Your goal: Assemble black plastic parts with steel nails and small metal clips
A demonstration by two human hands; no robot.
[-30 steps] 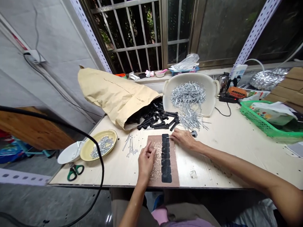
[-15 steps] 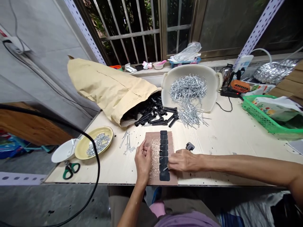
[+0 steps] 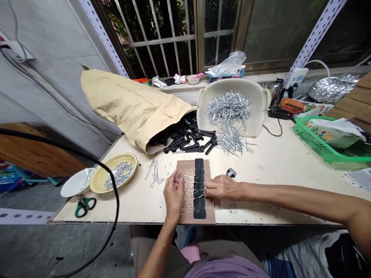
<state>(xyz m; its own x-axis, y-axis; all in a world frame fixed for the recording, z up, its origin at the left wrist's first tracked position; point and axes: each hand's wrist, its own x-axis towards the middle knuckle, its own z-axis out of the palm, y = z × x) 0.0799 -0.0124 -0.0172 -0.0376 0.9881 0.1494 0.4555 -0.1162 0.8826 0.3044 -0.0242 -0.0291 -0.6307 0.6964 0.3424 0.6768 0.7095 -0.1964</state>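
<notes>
A brown board (image 3: 210, 212) lies near the table's front edge, with pale specks over its left part. Down its right part runs a column of several black rectangular pads (image 3: 199, 213). My right hand (image 3: 222, 188) is closed in a pinch beside the column. From its fingertips a thin silvery metal piece (image 3: 201, 195) points down-left over one of the lower pads; its other end is hidden. My left hand (image 3: 174, 195) rests at the board's left edge, fingers curled in towards the thumb. Whatever they hold, if anything, is hidden.
Behind the board, black plastic parts (image 3: 185, 141) spill from a paper sack (image 3: 130, 104). Metal pins (image 3: 230, 108) fill a tilted white basin (image 3: 259, 104). Left are a yellow bowl (image 3: 95, 187), a white dish (image 3: 69, 189) and scissors (image 3: 85, 206). A black cable (image 3: 116, 197) crosses the left foreground.
My right hand has moved slightly up along the pad column, with the thin metal piece over a higher spot. My left hand stays beside the board. The whole view has shifted slightly.
</notes>
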